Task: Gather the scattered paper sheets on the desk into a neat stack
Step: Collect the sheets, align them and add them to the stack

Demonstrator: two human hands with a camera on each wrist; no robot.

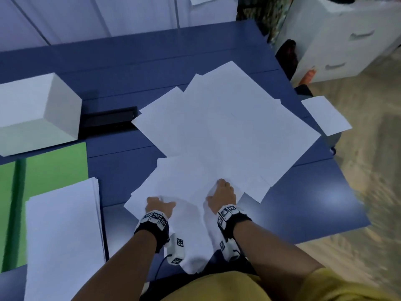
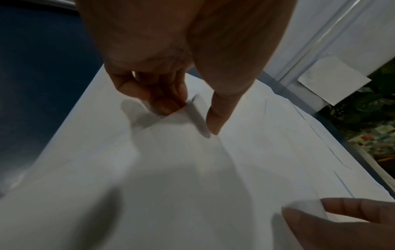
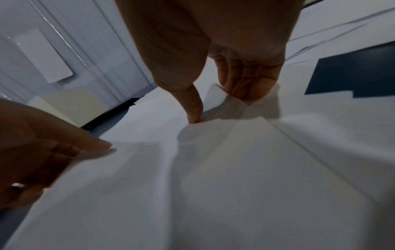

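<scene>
Far left: box (image 1: 36, 114), green folder (image 1: 54, 170) and a tidy stack (image 1: 65, 235) overhanging the near edge of the desk (image 1: 314, 203). Not much bare room on that side, so probably easy to bump the stack askew when bringing more paper over. Black strip (image 1: 108, 119) just beside the box, touching the far-left corner of the sheets (image 1: 227, 131). Could snag a corner there.

Left hand (image 1: 159, 206) pinching the near end of the sheets: fingers (image 2: 166, 101) tucked under a lifted edge, thumb pressed on top. Right hand (image 1: 223, 196) doing the same just beside it, thumb (image 3: 194, 108) down on the paper, fingers curled under a raised flap. The sheets themselves fanned loosely across the middle of the desk, overlapping every which way, with one end drooping off the near edge toward the lap.

Main worry: pulling only the top ones and dragging the rest crooked (or creasing that drooping end).

Further right: stray sheet (image 1: 325, 115) hanging half off the desk's right edge, nothing under it but floor. One nudge or draft and probably gone. Decent open blue surface at near right for squaring up.
</scene>
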